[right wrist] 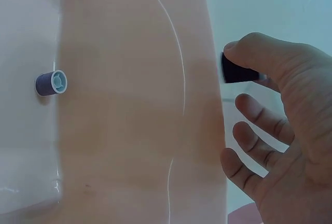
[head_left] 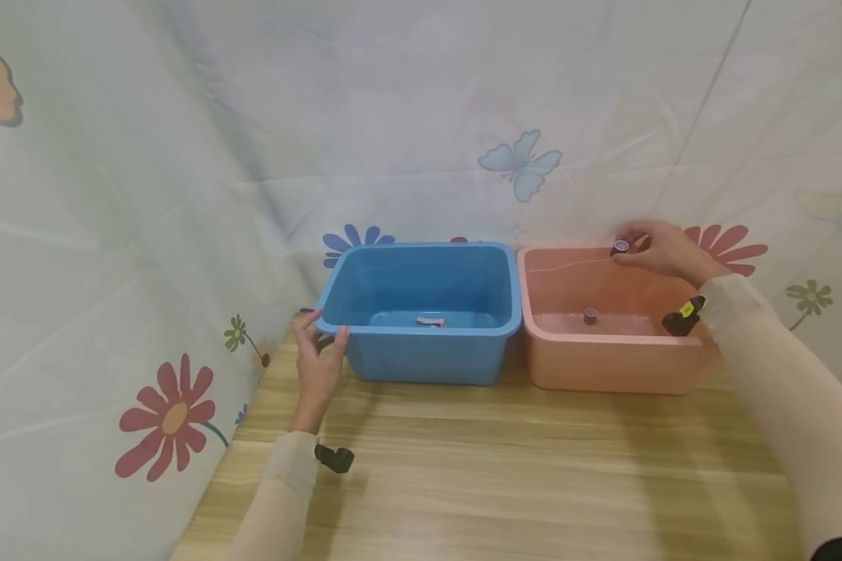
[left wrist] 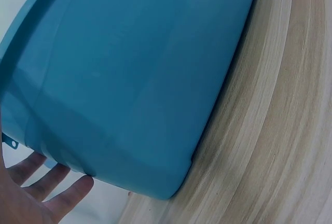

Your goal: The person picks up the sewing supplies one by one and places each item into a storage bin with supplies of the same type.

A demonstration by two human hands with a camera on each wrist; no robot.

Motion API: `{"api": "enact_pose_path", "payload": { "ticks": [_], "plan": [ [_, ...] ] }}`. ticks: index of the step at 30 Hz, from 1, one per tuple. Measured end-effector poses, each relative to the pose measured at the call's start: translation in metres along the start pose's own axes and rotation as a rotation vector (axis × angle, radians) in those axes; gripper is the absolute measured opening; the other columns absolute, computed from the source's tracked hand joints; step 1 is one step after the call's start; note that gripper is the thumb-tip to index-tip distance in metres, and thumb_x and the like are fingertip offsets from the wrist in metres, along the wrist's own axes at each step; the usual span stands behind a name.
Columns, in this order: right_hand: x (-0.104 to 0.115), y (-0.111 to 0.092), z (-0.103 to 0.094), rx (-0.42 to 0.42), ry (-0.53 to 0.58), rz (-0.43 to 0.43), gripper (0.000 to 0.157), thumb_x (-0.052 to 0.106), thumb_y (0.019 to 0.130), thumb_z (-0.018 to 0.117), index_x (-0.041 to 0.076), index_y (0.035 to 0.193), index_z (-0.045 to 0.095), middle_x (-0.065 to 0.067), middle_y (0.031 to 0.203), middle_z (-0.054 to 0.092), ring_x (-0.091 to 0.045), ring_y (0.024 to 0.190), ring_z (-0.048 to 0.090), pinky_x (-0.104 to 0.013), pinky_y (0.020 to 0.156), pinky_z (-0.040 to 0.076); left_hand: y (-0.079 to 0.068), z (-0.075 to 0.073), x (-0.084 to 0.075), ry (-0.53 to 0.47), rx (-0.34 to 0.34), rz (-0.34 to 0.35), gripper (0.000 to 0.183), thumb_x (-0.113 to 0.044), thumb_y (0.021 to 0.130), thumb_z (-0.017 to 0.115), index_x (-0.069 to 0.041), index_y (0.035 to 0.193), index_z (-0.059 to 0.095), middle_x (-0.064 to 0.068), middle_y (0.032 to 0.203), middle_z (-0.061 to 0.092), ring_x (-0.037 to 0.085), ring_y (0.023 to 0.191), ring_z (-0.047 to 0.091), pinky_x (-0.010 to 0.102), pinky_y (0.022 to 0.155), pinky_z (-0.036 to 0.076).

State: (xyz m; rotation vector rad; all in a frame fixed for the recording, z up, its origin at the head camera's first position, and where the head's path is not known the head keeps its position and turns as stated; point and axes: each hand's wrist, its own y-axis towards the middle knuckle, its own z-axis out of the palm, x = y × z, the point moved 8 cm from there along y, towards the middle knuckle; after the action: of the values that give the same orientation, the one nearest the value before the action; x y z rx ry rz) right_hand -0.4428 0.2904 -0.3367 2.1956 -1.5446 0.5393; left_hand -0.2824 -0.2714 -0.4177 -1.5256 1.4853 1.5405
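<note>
Thumb and index finger of my right hand (head_left: 663, 248) pinch a small dark thread spool (head_left: 620, 247) with a pale end, at the back rim of the pink plastic bin (head_left: 610, 365). Its other fingers are loosely bent, as the right wrist view shows. A second spool (right wrist: 51, 83), wound in purple-grey, lies on that bin's floor. My left hand (head_left: 317, 374) holds the front left corner of the blue plastic bin (head_left: 428, 357), thumb at the front and fingers (left wrist: 70, 195) against its side. A small pink and white item (head_left: 431, 321), too small to identify, lies inside the blue bin.
Both bins stand side by side on a wood-grain table (head_left: 505, 467), close to a flower-printed curtain (head_left: 421, 117) that hangs behind and to the left. A thin pale line (right wrist: 179, 53) runs along the pink bin's inner wall; I cannot tell whether it is thread.
</note>
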Motion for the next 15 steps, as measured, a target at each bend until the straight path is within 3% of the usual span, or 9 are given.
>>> {"api": "enact_pose_path", "payload": {
  "ticks": [6,15],
  "plan": [
    [0.001,-0.004,-0.001,0.018,-0.002,-0.006,0.046,0.027,0.094,0.077,0.002,0.128,0.059,-0.029,0.125,0.057,-0.046,0.111,0.056,-0.06,0.092,0.047,0.009,0.0,0.031,-0.027,-0.017,-0.004,0.065,-0.029,0.1,0.068,-0.016,0.153,0.032,0.024,0.145,0.053,0.039,0.123,0.058,0.021,0.078,0.05],
    [0.0,-0.006,-0.002,0.02,-0.007,-0.006,0.047,0.027,0.095,0.076,0.003,0.131,0.057,-0.03,0.127,0.057,-0.047,0.113,0.056,-0.063,0.094,0.046,0.009,0.001,0.033,-0.02,-0.034,0.039,0.063,-0.038,0.099,0.069,-0.021,0.15,0.035,0.019,0.141,0.057,0.034,0.117,0.061,0.021,0.077,0.052]
  ]
}}
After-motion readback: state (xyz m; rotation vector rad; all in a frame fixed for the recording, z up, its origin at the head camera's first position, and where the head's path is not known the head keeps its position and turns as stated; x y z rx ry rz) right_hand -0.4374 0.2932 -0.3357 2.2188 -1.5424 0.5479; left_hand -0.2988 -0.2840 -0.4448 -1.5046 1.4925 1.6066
